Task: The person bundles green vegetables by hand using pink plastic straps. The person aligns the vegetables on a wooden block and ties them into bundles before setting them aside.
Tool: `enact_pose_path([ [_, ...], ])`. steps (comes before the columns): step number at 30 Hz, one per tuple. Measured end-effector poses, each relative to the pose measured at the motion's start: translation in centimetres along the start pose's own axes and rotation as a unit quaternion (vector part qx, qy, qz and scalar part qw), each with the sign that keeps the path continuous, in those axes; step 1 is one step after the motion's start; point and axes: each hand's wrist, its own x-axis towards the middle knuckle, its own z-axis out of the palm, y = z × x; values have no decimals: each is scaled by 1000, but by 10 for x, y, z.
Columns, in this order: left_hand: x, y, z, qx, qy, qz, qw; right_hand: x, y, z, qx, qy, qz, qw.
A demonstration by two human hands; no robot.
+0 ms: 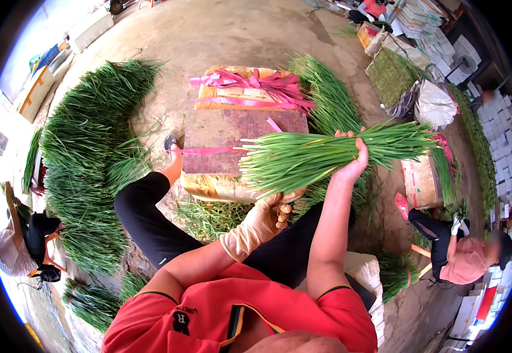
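A thick bundle of green chives [309,156] lies across my front, over the right part of a brown board [209,132]. My right hand [352,156], bare, is wrapped round it, with the paler stalk ends to the left and the leaves to the right. My left hand [262,220], in a pale glove with soiled fingertips, is just below the stalk ends near the board's front edge. Its fingers are curled; whatever they hold, if anything, is hidden. A pink ribbon [209,151] stretches over the board, partly under the bundle. More pink ribbons [256,82] lie along the far edge.
A long heap of chives [85,153] curves along the floor at left; another pile [329,94] lies behind the board at right. Cut scraps [215,217] litter the ground beneath. Seated people are at far left [17,238] and right [474,259]. White boxes [500,135] are stacked at right.
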Motion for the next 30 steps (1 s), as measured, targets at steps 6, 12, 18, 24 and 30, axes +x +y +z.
enact_pose_path([
  [6, -9, -2, -23, 132, -34, 31, 990, 7, -9, -9, 7, -25, -23, 999],
  [12, -28, 37, -98, 890, -119, 226, 377, 8, -25, -11, -2, -25, -56, 998],
  [18, -68, 41, -83, 704, 183, 196, 658, 4, -27, -10, 26, -9, -22, 999],
  [24, -45, 32, -23, 424, 112, 349, 828, 1, -8, -6, 28, -70, 18, 997],
  [30, -43, 26, -33, 533, 184, 279, 777, -1, -7, -6, 38, -97, 42, 994],
])
